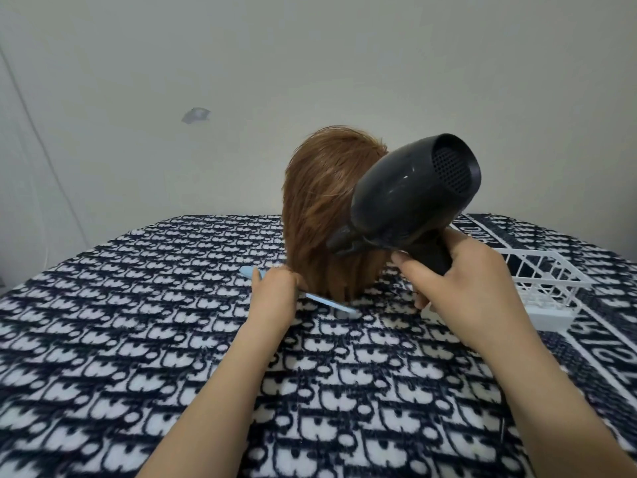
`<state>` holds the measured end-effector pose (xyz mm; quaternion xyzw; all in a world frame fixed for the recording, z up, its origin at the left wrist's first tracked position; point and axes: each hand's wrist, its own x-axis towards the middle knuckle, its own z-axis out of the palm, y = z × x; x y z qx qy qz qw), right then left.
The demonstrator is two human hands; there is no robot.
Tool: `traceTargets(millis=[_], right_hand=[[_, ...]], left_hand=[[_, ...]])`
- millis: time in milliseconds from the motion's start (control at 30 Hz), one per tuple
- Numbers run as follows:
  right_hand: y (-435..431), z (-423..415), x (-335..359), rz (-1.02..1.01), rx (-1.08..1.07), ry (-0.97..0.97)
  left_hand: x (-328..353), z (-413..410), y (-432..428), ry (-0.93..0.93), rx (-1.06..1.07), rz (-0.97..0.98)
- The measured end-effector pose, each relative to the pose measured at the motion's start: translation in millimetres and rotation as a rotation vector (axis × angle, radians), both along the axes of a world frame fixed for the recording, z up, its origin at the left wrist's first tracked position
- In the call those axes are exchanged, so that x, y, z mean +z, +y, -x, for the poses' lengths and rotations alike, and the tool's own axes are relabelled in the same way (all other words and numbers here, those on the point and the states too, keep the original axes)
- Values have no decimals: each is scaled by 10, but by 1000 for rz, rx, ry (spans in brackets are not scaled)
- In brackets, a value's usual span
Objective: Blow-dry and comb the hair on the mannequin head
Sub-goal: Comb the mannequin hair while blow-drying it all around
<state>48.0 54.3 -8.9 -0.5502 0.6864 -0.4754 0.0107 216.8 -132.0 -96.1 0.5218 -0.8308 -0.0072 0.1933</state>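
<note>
Hair, reddish brown and straight, hangs down the back of the mannequin head, which stands upright at the far middle of a blanket patterned in dark blue and white. The right hand has its fingers curled round the handle of a black hair dryer, thumb along the near side. The dryer's nozzle points left and down into the lower hair on the right side of the head, and its round grille faces the camera. The left hand is closed round a light blue comb at the bottom left of the hair; the comb lies slanted, its ends showing on either side of the hand, at the hair tips. A white wire basket sits on the blanket to the right, just beyond the right hand. A plain pale wall rises behind.
</note>
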Motion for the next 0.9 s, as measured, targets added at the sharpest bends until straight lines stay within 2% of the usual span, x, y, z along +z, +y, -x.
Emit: traceTargets(millis=[100, 167, 267, 333, 467, 567, 767, 900], right_hand=[[-5, 29, 12, -25, 10, -48], [0, 59, 17, -18, -30, -16], [23, 84, 28, 2, 17, -100], [25, 110, 39, 39, -2, -90], [13, 117, 43, 199, 37, -229], [39, 153, 74, 292, -2, -213], [71, 224, 105, 320, -40, -245], [95, 276, 133, 331, -111, -193]], left_hand=[[-7, 0, 37, -66, -4, -57], [15, -16, 55, -65, -6, -117], [100, -59, 66, -51, -12, -130], [184, -102, 71, -4, -16, -118], [386, -198, 87, 193, -63, -99], [532, -234, 131, 280, -96, -9], [676, -223, 291, 417, -161, 251], [718, -233, 361, 559, -157, 326]])
